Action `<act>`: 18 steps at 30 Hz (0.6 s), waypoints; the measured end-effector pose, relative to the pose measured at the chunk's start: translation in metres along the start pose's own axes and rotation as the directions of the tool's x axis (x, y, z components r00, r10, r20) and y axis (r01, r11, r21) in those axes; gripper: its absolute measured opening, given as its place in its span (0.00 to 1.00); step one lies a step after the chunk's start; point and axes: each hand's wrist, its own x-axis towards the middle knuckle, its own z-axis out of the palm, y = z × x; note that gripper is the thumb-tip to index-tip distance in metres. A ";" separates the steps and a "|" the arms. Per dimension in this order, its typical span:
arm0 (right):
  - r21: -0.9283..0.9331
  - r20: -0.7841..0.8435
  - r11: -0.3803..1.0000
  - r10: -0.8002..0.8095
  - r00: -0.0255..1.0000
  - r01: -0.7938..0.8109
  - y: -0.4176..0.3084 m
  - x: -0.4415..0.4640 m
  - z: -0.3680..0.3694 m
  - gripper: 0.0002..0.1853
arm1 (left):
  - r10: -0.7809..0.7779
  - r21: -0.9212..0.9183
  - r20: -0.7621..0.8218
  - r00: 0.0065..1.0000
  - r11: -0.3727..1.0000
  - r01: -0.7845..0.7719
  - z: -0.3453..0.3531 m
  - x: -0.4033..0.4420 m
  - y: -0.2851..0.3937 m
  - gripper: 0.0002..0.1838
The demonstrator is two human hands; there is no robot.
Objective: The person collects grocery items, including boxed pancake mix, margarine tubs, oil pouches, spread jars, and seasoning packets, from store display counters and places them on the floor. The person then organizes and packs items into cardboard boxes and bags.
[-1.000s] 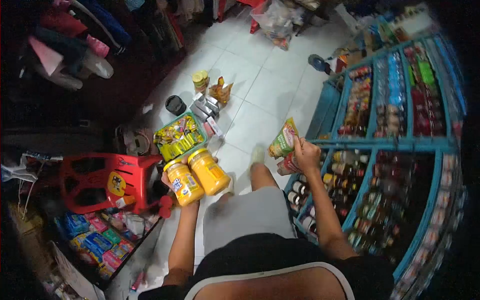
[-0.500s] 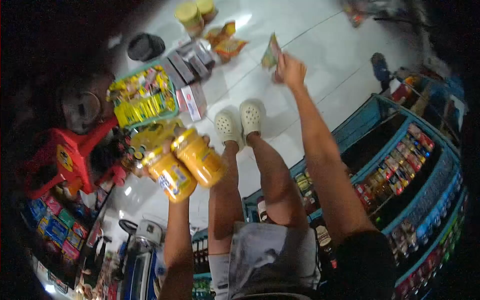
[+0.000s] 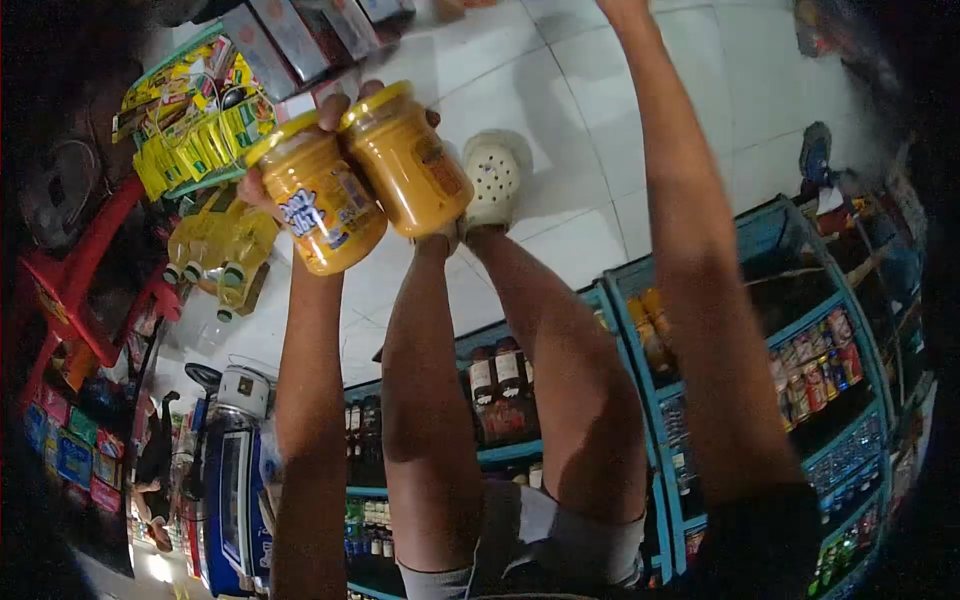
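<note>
My left hand (image 3: 333, 112) is closed around two glass jars with yellow lids and orange-yellow contents. The left jar (image 3: 325, 215) carries a blue-and-white label; the right jar (image 3: 410, 165) presses against it. Fingers show near the lids, while the palm is hidden behind the glass. At the top edge, my right hand (image 3: 622, 8) is cut off by the frame, so its fingers and anything in them are out of sight. My right arm stretches forward over the tiled floor.
A green basket (image 3: 205, 180) of yellow packets stands at upper left beside grey boxes (image 3: 285, 35). Bottles of yellow liquid (image 3: 225, 245) are near a red stool (image 3: 75, 290). Blue shelves (image 3: 640, 370) with bottles and cans lie behind my legs. A pale clog (image 3: 495, 180) is on the tiles.
The view has shifted, and the two jars now appear higher. My right hand, earlier pinching a small green packet, has moved up to the frame's top edge.
</note>
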 end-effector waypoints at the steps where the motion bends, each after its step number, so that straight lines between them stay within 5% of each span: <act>1: 0.127 -0.007 0.973 0.195 0.981 -0.193 -0.034 -0.015 -0.031 0.21 | -0.001 0.091 -0.017 1.000 0.996 0.002 -0.001 0.003 0.006 0.40; 3: 0.345 0.208 0.905 0.185 0.960 -0.249 -0.055 -0.060 -0.062 0.16 | 0.083 0.207 -0.166 0.983 0.977 -0.048 0.005 0.009 0.009 0.39; 4: 0.470 0.636 0.672 0.192 0.748 -0.572 -0.054 -0.090 -0.070 0.19 | 0.126 0.262 -0.237 0.963 0.963 -0.061 0.009 0.013 0.009 0.39; 5: 0.620 0.757 0.387 -0.064 0.651 -0.683 -0.085 -0.107 -0.083 0.32 | -0.053 0.200 -0.191 0.980 0.976 0.092 0.004 0.014 0.014 0.38; 7: 0.495 0.868 0.424 -0.198 0.456 -0.758 -0.106 -0.136 -0.075 0.47 | -0.090 0.286 -0.188 0.978 0.948 0.143 -0.013 0.019 0.019 0.37; 12: 0.430 0.902 0.376 -0.142 0.408 -0.821 -0.095 -0.159 -0.015 0.53 | -0.350 0.416 -0.459 0.817 0.728 0.545 -0.046 0.026 0.027 0.36; 13: 0.501 0.861 0.460 -0.183 0.474 -0.733 -0.085 -0.162 -0.001 0.51 | -0.366 0.442 -0.479 0.798 0.685 0.580 -0.040 0.032 0.020 0.37; 16: 0.496 0.851 0.469 -0.098 0.515 -0.730 -0.076 -0.163 0.020 0.47 | -0.170 0.751 -0.316 0.933 0.556 0.356 -0.043 0.044 0.007 0.38; 18: 0.461 0.846 0.512 -0.007 0.533 -0.725 -0.059 -0.163 0.036 0.44 | -0.005 0.946 -0.214 0.977 0.247 0.209 -0.060 0.046 0.008 0.35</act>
